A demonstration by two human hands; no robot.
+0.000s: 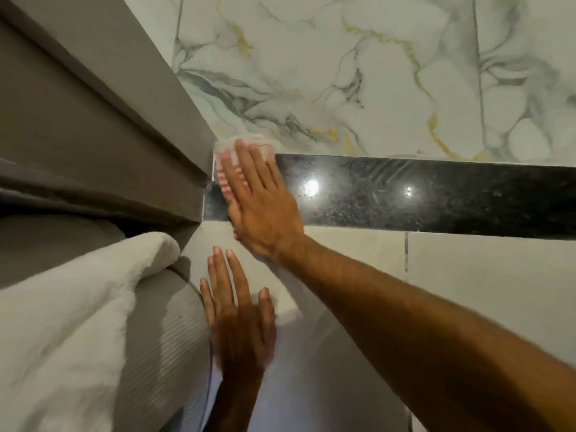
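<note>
My right hand (261, 204) lies flat with straight fingers on a red and white striped cloth (225, 173), pressing it against the left end of a glossy black speckled stone strip (436, 194). Most of the cloth is hidden under my fingers; its edge shows above and left of them. My left hand (237, 313) rests flat, fingers spread, on the pale beige tiled surface (483, 291) below the strip and holds nothing.
White marble-patterned tiles (358, 73) with grey and gold veins lie beyond the black strip. A grey-brown upholstered bed frame (93, 120) fills the left side. A white duvet (62, 322) and grey ribbed mattress edge (168, 332) lie at lower left, close to my left hand.
</note>
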